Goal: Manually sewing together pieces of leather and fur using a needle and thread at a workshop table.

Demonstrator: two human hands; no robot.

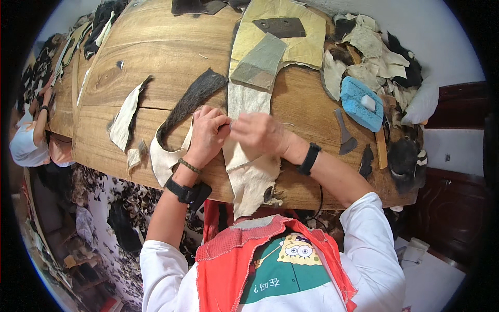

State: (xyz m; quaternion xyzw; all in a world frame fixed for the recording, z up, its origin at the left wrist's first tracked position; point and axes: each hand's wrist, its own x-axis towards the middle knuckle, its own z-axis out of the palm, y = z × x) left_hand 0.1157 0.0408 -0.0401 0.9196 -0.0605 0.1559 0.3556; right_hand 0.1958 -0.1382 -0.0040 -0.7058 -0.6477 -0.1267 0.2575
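A long pale hide piece [250, 174] runs down the wooden table toward me and hangs over its near edge. At its left edge my left hand [207, 134] is closed in a pinch on the hide's edge. Close against it, my right hand [261, 135] is curled with its fingertips pressed together; what they hold is too small to make out, and the hand is slightly blurred. Left of the hands curves a strip of hide with dark fur [195, 93], its pale lower end near my left wrist. A thin thread-like line shows beside my right hand.
Beyond the hands lie a yellow sheet [309, 39], a grey-green block [261, 62] and a dark plate [280, 27]. At right are a flat-bladed knife [345, 136], a blue foam block [358, 106] and heaped hide scraps [374, 47]. Another person [32, 135] works at far left.
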